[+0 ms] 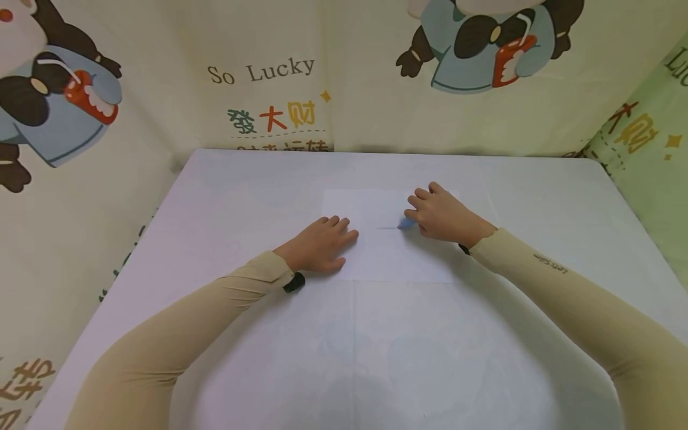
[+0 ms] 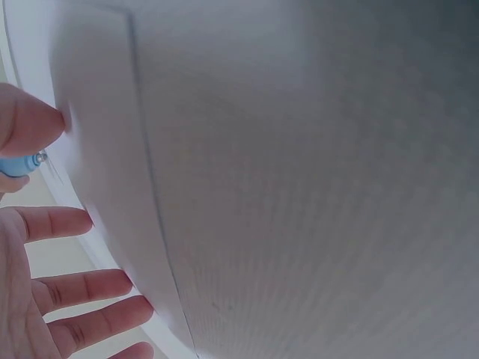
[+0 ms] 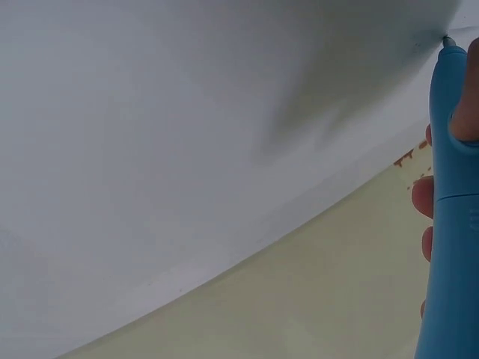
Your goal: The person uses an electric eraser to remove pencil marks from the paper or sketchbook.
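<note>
Here the right hand (image 1: 443,215) pinches a blue pen (image 3: 449,217) in a narrow grip, tip down on a sheet of white paper (image 1: 387,251); the pen looks light, stiff and smooth, best held low on its barrel, as it is. The left hand (image 1: 319,245) lies flat with fingers straight on the sheet's near-left part; thin and limp, the paper would likely slide unless pressed. Beneath both grips spreads a pale worktop (image 1: 215,197), with cartoon-printed curtains (image 1: 269,89) beyond it.

"So Lucky" and "發大财" on the cartoon curtain (image 1: 269,89), "Let's Slim" on the right sleeve (image 1: 550,263)
</note>
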Demonstrator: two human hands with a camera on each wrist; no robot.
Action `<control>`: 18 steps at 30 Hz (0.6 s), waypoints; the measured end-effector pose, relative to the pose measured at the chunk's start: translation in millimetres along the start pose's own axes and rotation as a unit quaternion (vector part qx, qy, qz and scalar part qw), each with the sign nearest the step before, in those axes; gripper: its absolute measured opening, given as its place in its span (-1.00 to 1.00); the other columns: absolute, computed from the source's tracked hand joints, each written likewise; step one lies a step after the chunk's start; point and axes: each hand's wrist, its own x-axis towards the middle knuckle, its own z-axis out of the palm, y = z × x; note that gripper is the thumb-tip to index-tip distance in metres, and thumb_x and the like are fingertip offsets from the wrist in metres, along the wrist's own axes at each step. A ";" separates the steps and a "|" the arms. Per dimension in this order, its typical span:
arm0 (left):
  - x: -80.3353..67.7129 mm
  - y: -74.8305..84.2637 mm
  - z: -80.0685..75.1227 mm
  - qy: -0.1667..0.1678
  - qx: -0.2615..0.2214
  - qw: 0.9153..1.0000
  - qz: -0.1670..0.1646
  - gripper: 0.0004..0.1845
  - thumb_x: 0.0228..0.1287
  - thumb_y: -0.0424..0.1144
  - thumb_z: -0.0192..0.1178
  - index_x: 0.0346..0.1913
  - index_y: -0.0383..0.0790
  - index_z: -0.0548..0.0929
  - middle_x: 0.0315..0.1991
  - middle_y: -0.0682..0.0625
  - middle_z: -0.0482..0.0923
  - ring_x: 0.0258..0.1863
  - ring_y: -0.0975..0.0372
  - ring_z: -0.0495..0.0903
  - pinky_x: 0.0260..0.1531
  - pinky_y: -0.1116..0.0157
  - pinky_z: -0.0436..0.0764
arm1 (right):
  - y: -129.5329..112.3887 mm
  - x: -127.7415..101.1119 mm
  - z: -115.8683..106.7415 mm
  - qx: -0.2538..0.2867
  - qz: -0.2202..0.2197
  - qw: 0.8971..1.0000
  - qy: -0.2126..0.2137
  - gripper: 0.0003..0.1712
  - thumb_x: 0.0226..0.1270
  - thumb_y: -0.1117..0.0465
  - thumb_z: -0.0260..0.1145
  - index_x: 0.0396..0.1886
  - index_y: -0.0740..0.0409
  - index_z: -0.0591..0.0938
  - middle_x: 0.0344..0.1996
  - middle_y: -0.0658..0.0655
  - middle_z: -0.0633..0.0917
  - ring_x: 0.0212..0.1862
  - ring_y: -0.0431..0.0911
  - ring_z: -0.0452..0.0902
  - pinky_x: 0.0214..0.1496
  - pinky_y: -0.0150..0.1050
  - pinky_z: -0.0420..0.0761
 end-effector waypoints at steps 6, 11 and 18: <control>0.4 0.8 -0.9 -0.001 -0.004 1.000 0.001 -0.50 0.17 -0.03 0.06 0.15 -0.15 0.39 -0.03 -0.12 0.44 -0.14 0.07 0.45 -0.06 0.13 0.49 | 1.1 1.0 1.4 -0.004 0.001 1.000 0.006 -0.90 -0.15 0.37 0.32 -0.58 0.15 0.55 -0.62 0.11 0.45 -0.50 -0.04 0.26 -0.36 -0.20 0.25; 0.3 0.8 -1.1 -0.004 -0.001 1.000 0.001 -0.50 0.18 -0.02 0.06 0.16 -0.15 0.38 -0.02 -0.12 0.44 -0.13 0.07 0.45 -0.06 0.13 0.49 | 0.9 0.8 -0.3 -0.002 0.003 1.000 -0.007 -0.90 -0.12 0.35 0.34 -0.53 0.15 0.59 -0.58 0.11 0.48 -0.47 -0.03 0.30 -0.35 -0.18 0.28; -0.5 0.0 -2.1 -0.010 0.001 1.000 -0.002 -0.49 0.19 -0.02 0.06 0.17 -0.15 0.37 0.01 -0.13 0.44 -0.11 0.06 0.46 -0.03 0.13 0.48 | -0.2 -1.6 -3.0 0.005 0.002 1.000 -0.015 -0.89 -0.10 0.34 0.36 -0.49 0.15 0.61 -0.55 0.13 0.53 -0.44 -0.01 0.36 -0.34 -0.16 0.31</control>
